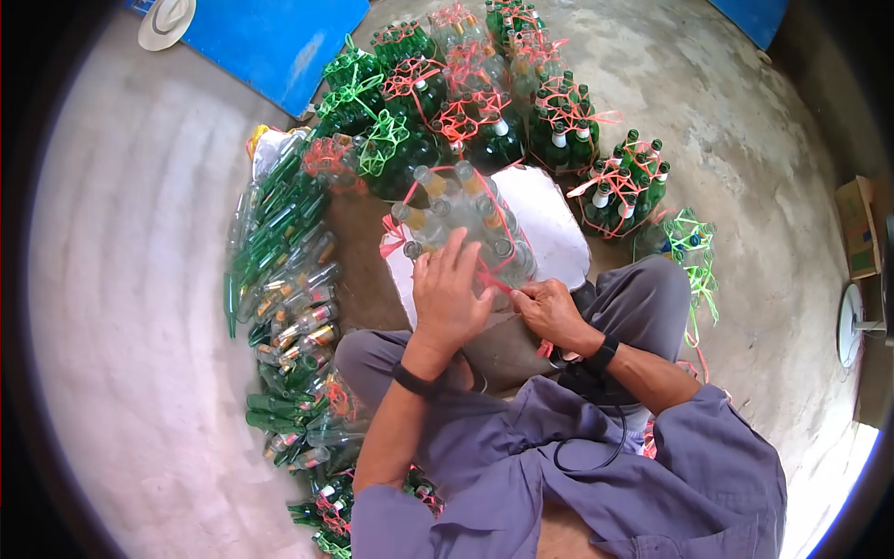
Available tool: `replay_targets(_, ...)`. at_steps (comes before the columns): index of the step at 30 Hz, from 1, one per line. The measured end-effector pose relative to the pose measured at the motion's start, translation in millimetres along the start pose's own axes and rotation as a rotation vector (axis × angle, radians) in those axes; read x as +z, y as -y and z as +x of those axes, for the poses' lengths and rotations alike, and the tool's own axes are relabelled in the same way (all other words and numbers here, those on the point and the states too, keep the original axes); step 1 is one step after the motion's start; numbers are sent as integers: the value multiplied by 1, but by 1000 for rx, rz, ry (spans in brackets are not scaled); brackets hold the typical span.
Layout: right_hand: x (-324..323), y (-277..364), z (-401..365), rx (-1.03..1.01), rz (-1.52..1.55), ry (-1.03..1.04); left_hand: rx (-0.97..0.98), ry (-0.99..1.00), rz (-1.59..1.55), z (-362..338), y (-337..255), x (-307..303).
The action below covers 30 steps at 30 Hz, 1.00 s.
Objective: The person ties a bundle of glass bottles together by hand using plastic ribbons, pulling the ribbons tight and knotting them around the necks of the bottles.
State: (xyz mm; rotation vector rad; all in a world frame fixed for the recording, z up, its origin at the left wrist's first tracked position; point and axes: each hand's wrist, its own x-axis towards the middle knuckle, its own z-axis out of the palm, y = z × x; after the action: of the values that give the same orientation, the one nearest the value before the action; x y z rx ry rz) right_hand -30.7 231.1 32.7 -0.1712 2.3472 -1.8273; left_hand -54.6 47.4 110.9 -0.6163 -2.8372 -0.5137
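Observation:
A cluster of clear glass bottles (466, 214) stands upright in front of me on a white board (549, 210). Pink plastic twine (510, 219) runs round the bottle necks, with a bunched knot at the left side. My left hand (449, 289) rests against the near side of the bottles, its fingers stretched out and apart. Close to it, my right hand (551, 315) pinches the twine at the near right corner of the cluster. The twine is drawn taut between the bottles and my right fingers.
Bundles of green bottles (498, 140) tied with pink and green twine stand in an arc beyond the board. Loose bottles (289, 233) lie piled along my left. A blue panel (279, 47) and a hat (168, 23) are at the back left; a cardboard box (857, 228) stands far right.

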Motion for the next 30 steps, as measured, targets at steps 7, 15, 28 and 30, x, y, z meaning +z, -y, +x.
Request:
replay_targets(7,-5,-4,-3,-33,5,-10,48,-57,70,-2,-1,2)
replay_targets(15,-10,-3,-2,-41,-15,27,50,-78,77,-2,0,2)
replay_targets(28,-30,24,-16,-82,-120,103,33,-132,60,-6,1,5)
replay_targets(30,-27,18,-18,-76,-123,53,32,-127,70,-6,1,7)
